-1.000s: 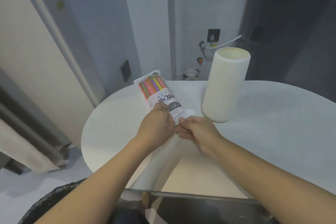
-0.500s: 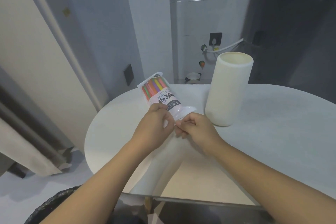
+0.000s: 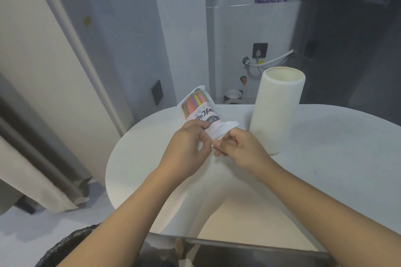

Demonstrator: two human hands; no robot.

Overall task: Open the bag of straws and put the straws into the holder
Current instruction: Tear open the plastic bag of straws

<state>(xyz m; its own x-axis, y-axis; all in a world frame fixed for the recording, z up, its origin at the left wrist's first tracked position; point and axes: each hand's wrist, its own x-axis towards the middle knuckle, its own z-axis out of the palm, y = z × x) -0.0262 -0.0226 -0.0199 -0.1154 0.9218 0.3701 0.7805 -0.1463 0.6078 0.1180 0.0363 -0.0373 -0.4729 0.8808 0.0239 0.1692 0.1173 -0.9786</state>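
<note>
Hands meet above the table [image 3: 325,158]: left hand [image 3: 186,147] and right hand [image 3: 238,147] each pinch-grip the straw bag [image 3: 204,112] end.

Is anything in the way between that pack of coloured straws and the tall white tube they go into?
No object stands between the bag of straws and the holder, only bare table. The bag itself looks unopened, pinched by the left hand and right hand.

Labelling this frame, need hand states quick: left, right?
Left hand: fingers curled, gripping the near end of the bag of straws.
Right hand: pinching the same end of the bag.
</note>
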